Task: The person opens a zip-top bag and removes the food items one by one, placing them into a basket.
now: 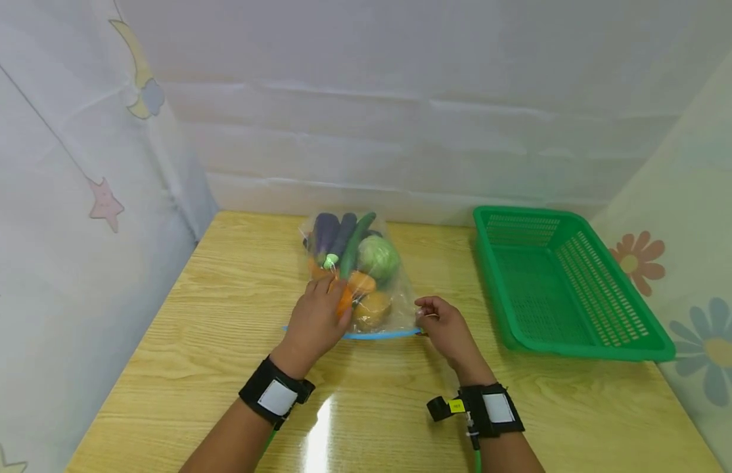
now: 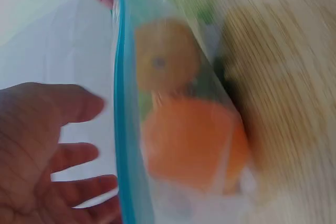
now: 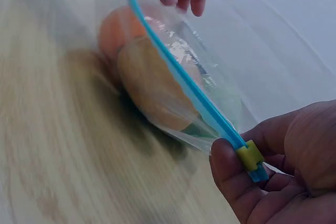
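Note:
A clear zip bag [image 1: 404, 305] of vegetables lies on the table, its blue zip strip [image 1: 380, 335] towards me. Through the plastic show dark purple eggplants [image 1: 326, 233], a long green cucumber [image 1: 357, 240], a pale green cabbage [image 1: 378, 256], a tan round item [image 1: 373, 310] and orange pieces [image 2: 191, 142]. My right hand [image 1: 451, 332] pinches the right end of the strip between thumb and fingers, right at its yellow slider [image 3: 250, 156]. Over the bag's left part, my left hand [image 1: 315, 318] has its fingers spread and relaxed, fingertips close to the strip.
On the right of the table stands a green plastic basket [image 1: 499, 295] with slatted sides. A pale curtain [image 1: 366, 151] hangs behind the wooden table [image 1: 224, 309], and printed cloth hangs at both sides. Each wrist wears a black strap with a camera.

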`<state>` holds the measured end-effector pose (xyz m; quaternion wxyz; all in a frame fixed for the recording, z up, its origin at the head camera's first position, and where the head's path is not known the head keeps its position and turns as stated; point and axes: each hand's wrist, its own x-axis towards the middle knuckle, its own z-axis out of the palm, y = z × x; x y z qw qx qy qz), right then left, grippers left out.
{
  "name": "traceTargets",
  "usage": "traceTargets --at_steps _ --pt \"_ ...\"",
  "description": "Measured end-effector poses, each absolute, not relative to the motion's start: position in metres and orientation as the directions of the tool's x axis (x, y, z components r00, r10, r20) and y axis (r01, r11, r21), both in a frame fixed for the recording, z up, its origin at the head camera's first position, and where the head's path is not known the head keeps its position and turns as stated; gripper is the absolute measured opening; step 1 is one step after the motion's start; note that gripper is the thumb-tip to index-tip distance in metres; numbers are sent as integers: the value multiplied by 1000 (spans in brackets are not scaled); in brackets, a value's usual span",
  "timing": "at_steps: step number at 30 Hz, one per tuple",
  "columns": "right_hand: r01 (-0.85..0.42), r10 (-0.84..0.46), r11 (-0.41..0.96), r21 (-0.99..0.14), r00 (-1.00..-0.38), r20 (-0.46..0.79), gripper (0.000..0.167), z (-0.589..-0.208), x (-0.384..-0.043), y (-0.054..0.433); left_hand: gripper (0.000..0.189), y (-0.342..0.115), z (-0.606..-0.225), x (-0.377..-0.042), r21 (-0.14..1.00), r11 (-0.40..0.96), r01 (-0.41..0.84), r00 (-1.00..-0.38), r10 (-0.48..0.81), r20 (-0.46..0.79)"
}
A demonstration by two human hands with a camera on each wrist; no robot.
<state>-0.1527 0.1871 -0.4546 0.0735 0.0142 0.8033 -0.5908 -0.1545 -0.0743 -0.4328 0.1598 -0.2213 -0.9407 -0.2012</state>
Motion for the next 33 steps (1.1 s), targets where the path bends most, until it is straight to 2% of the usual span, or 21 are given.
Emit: traceTargets --at_steps 4,7,11,14,18,23,27,33 --pt "134 -63 211 -968 -987 -150 23 -446 -150 187 35 -56 -426 -147 260 729 633 -726 441 528" --pt "142 -57 169 -975 -986 -154 21 -439 -149 186 28 -42 -422 -140 202 660 723 -640 531 555" --pt "162 -75 102 -982 -983 -170 24 -430 -145 184 26 -27 -421 -134 106 648 754 -588 595 548" --pt "172 -87 60 -983 -980 -176 27 -425 -142 184 22 -22 -423 -131 91 660 745 -594 596 541" --pt "168 -92 -2 -986 -982 -168 28 -421 -138 183 15 -20 -424 -131 142 658 739 -616 575 539" --pt "142 -146 -136 -980 -982 -122 28 -419 -134 185 11 -22 -417 -133 262 636 726 -656 525 542" --pt "79 -216 -215 -973 -976 -32 28 -418 -133 187 12 -25 -412 -133 345 622 702 -695 495 522" --pt "-39 -237 -249 -968 -966 100 26 -422 -135 186 13 -25 -407 -134 520 543 659 -752 471 462"
